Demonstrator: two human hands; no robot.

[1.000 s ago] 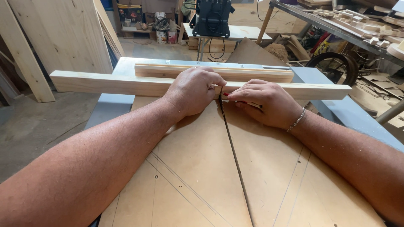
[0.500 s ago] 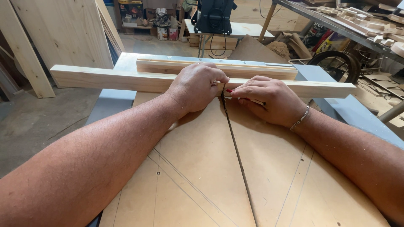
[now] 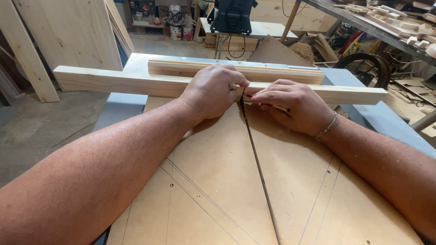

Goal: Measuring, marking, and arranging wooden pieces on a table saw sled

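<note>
Two hands: left hand (image 3: 213, 90), right hand (image 3: 295, 106); one long wooden bar (image 3: 113, 81); one bracelet (image 3: 328, 128); one brown sled board (image 3: 218, 181); one saw slot (image 3: 256, 163)

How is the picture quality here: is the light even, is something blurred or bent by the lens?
Head view: soft, even light with no glare; faint shadow under the left hand and right hand on the board. The hands and the beam are sharp. The wide lens swells the near forearms.

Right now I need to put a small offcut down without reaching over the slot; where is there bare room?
Bare brown sled board between the forearms, either side of the saw slot. Crowded where left hand and right hand press the long wooden bar.
</note>
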